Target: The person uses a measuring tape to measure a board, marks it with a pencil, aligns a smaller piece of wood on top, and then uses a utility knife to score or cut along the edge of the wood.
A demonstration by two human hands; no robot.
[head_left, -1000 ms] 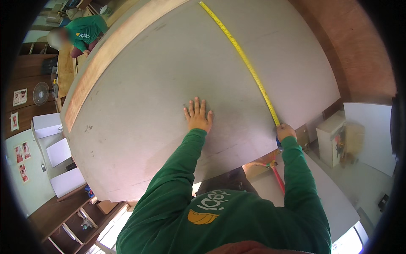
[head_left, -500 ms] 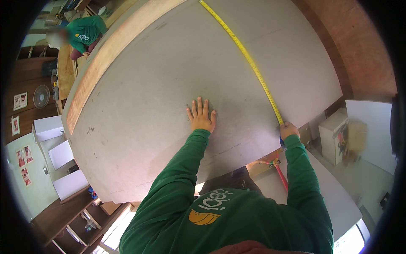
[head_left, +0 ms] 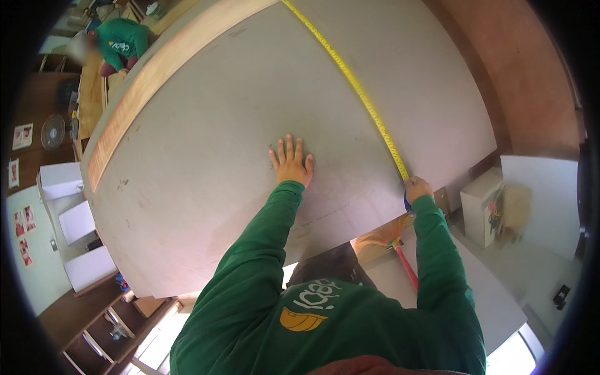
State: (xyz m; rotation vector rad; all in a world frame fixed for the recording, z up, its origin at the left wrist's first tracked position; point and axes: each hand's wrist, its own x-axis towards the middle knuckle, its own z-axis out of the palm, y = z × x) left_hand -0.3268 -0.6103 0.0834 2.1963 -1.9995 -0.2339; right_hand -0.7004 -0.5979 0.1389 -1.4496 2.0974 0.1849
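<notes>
A large grey board (head_left: pixel 206 144) spreads out in front of me. My left hand (head_left: pixel 292 165) lies flat on its middle, fingers spread, holding nothing. Near the board's close right edge, my right hand (head_left: pixel 418 187) is closed around a tape measure (head_left: pixel 408 204), whose blue case is mostly hidden by the fingers. From that hand the yellow tape blade (head_left: pixel 355 82) runs across the board toward its far edge, where its end passes out of view at the top.
A pale wood strip (head_left: pixel 156 78) lies along the board's far left side. Beyond it a co-worker in green (head_left: pixel 122 44) crouches. Close by on the right are a pink-red handle (head_left: pixel 406 269), a white box (head_left: pixel 480 215) and a white panel (head_left: pixel 540 203). A fan (head_left: pixel 53 130) stands far left.
The whole view has shifted slightly, moving the board and tape a little left in the picture. Both hands keep their places, the left flat on the board, the right on the tape measure.
</notes>
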